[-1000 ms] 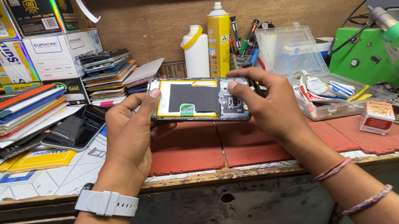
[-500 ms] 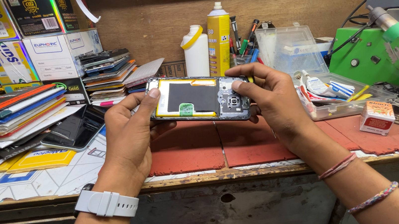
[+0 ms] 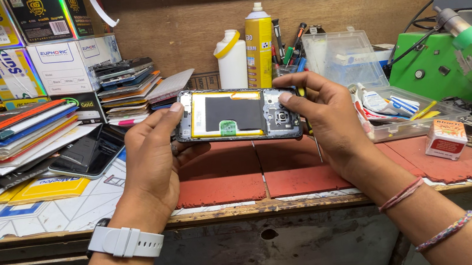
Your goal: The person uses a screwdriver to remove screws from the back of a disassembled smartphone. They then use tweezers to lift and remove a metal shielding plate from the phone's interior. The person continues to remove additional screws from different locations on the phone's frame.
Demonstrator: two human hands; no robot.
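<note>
An opened smartphone (image 3: pixel 238 114) with its back cover off shows a battery with yellow edging and a dark panel. I hold it level above the red work mat (image 3: pixel 223 178). My left hand (image 3: pixel 153 159), with a white watch band on the wrist, grips its left end. My right hand (image 3: pixel 329 119) grips the right end, with the thumb pressed on the camera area. A thin screwdriver shaft (image 3: pixel 314 144) shows beside my right palm.
Stacked phone parts and boxes (image 3: pixel 28 123) fill the left side, with a dark phone (image 3: pixel 87 155) lying there. At the back stand a white bottle (image 3: pixel 232 59), a yellow spray can (image 3: pixel 258 44) and clear plastic trays (image 3: pixel 387 103). A green machine (image 3: pixel 460 74) sits at the right.
The phone has stayed between both hands with almost no movement. My right thumb has shifted slightly on the camera end.
</note>
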